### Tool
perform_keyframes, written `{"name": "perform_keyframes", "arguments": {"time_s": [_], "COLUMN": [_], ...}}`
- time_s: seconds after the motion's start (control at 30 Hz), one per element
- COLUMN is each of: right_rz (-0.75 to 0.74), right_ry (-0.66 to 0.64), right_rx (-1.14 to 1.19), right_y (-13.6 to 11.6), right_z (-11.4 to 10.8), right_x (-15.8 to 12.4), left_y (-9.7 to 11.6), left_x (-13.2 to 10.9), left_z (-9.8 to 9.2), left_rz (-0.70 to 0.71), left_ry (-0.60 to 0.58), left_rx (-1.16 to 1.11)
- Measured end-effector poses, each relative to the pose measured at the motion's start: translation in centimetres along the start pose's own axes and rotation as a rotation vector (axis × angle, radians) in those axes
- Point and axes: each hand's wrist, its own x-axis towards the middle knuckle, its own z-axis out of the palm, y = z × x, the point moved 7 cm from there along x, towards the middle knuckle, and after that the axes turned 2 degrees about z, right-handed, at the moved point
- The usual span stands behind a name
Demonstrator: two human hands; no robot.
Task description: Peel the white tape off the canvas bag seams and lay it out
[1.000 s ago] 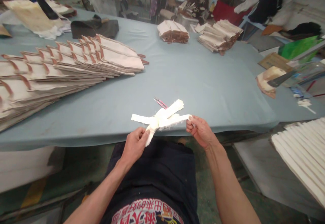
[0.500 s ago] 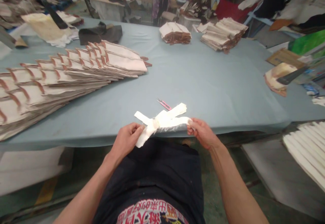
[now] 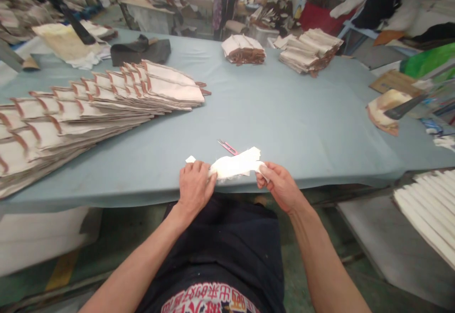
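A bundle of white cloth strips (image 3: 234, 165) lies at the front edge of the blue-grey table (image 3: 284, 128). My left hand (image 3: 195, 183) is closed over the bundle's left part and hides its middle; a short white end pokes out beyond the knuckles. At the right, my right hand (image 3: 277, 183) pinches the end of one strip between thumb and fingers. Just behind the bundle lie small pink-handled thread snips (image 3: 228, 147), touched by neither hand.
Long overlapping stacks of pale, brown-edged pieces (image 3: 106, 95) cover the table's left. Two piles (image 3: 243, 49) (image 3: 311, 50) stand at the back. Dark cloth (image 3: 140, 50) lies back left. A dark-handled tool rests on a pad (image 3: 387, 109) at right.
My left hand has moved right and forward, from the bundle's lower left end to over its middle. My right hand has shifted slightly left, still pinching the strip.
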Motion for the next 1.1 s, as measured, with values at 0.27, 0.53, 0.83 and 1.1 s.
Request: {"name": "perform_keyframes", "arguments": {"time_s": [0.27, 0.53, 0.83, 1.1], "right_rz": [-0.021, -0.043, -0.019, -0.093], "right_ry": [0.032, 0.067, 0.052, 0.149], "right_rx": [0.028, 0.052, 0.163, 0.252], "right_y": [-1.1, -1.3, 0.1, -2.1], "right_z": [-1.7, -3.8, -3.6, -8.2], "right_x": [1.2, 0.7, 0.9, 1.2], "left_y": [-1.2, -1.6, -3.8, -3.7], "left_x": [0.9, 2.6, 4.3, 3.9], "left_z": [1.1, 1.7, 1.5, 2.1], "left_rz": [0.016, -0.043, -0.077, -0.078], "left_ry": [-0.021, -0.079, -0.239, -0.328], "left_rx": [-0.086, -0.313, -0.236, -0.151]}}
